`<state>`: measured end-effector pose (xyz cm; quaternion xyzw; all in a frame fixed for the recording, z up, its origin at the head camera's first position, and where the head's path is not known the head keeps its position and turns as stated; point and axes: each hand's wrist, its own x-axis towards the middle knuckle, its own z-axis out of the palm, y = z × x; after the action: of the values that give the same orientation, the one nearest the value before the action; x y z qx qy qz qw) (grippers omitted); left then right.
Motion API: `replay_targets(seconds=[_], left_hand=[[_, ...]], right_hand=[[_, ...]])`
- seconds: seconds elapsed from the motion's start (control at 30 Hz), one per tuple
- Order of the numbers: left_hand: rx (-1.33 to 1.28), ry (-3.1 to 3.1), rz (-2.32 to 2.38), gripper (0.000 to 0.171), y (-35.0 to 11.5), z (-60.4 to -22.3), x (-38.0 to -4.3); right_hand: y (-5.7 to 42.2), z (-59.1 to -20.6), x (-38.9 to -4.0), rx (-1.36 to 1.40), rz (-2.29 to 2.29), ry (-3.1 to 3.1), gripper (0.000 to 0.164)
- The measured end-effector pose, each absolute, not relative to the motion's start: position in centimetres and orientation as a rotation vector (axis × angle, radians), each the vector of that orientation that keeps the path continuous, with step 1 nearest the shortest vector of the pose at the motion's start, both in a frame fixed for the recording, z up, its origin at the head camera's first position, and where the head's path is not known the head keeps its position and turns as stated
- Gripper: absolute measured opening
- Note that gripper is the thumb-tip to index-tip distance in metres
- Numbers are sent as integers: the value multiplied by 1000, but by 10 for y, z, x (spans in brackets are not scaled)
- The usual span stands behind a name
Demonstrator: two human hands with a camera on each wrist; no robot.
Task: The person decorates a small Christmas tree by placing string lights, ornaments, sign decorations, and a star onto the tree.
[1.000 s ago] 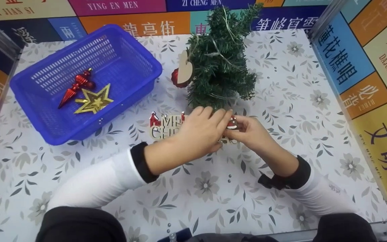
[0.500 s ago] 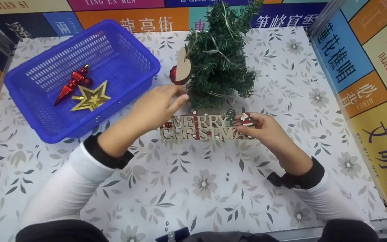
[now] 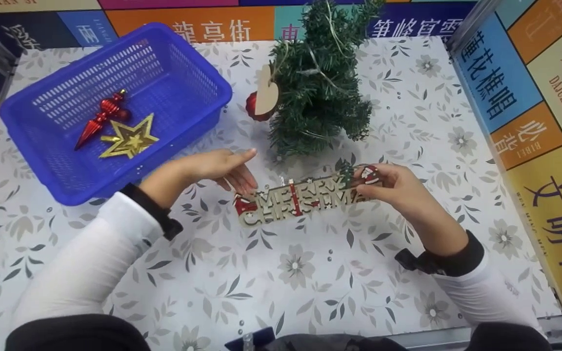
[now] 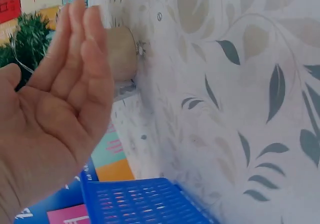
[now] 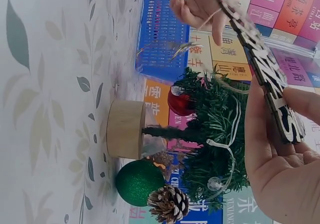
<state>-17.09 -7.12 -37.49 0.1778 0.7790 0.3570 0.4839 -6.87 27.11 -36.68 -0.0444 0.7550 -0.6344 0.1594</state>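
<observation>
My right hand pinches the right end of a wooden "MERRY CHRISTMAS" sign between thumb and fingers. A small Santa figure and a green tree decorate that end; a red house marks the other. The right wrist view shows the sign edge-on, lifted off the table, with a twine string hanging from it. My left hand is beside the sign's left end, fingers extended and overlapping it slightly in the head view. From the left wrist, the left hand's palm shows with nothing in it.
Just behind the sign stands a small artificial Christmas tree on a wooden base, hung with a green ball, a pinecone and a wooden heart. A blue basket at left holds red ornaments and a gold star.
My left hand has moved from the sign's middle, beside the right hand, to its left end. The right hand has shifted right with the sign, which now slants, its left end nearer me.
</observation>
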Motion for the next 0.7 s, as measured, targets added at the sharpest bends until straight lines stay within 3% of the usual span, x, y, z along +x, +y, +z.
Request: replay_targets(seconds=[0.3, 0.5, 0.6, 0.7], left_hand=[[353, 1686, 813, 76, -55, -393, -158], [332, 1649, 1004, 32, -40, -394, -150], [306, 1651, 1118, 25, -37, -391, -151], [310, 1668, 1195, 32, -36, -387, -152]], right_hand=[[268, -372, -67, -196, -1761, 2186, 25], [266, -374, -66, -265, -1734, 2160, 23], [265, -376, -65, -288, -1723, 2148, 23], [265, -378, -66, -310, -1711, 2143, 22]])
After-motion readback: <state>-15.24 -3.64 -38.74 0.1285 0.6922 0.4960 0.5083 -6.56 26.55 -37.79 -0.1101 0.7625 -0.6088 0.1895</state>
